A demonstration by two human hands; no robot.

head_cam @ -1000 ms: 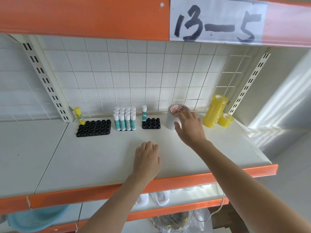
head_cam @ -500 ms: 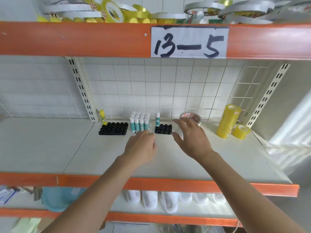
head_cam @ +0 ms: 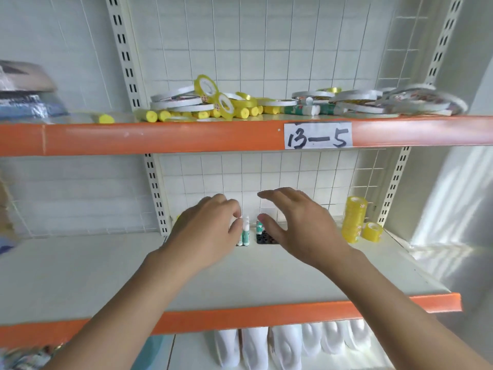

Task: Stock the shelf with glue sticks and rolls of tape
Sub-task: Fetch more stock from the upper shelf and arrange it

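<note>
Glue sticks [head_cam: 244, 233] stand upright at the back of the middle shelf [head_cam: 106, 271], white caps over teal bodies, packed in a small cluster. Only two of them show clearly past the person's knuckles; the rest of the cluster is hidden. One more teal stick [head_cam: 259, 227] stands alone just to the right, at the back edge of a black holder tray [head_cam: 265, 239] full of round holes.

The left hand [head_cam: 205, 233] hovers in front of the cluster with its fingers curled, the fingertips right at the white caps — whether they pinch a cap or only touch it I cannot tell. The right hand [head_cam: 298, 225] is spread wide, thumb low by the lone stick and fingers stretched out above it, holding nothing.

Off to the right, against the wire grid, a tall stack of yellow tape rolls [head_cam: 353, 218] stands upright, with one single yellow roll [head_cam: 372, 231] on the shelf beside it.

The upper shelf [head_cam: 160, 137] — its orange lip bears a paper label reading 13-5 [head_cam: 318, 135] — carries a loose heap of flat white tape rolls [head_cam: 373, 101], yellow rolls and yellow sticks lying on their sides, too jumbled to count.
</note>
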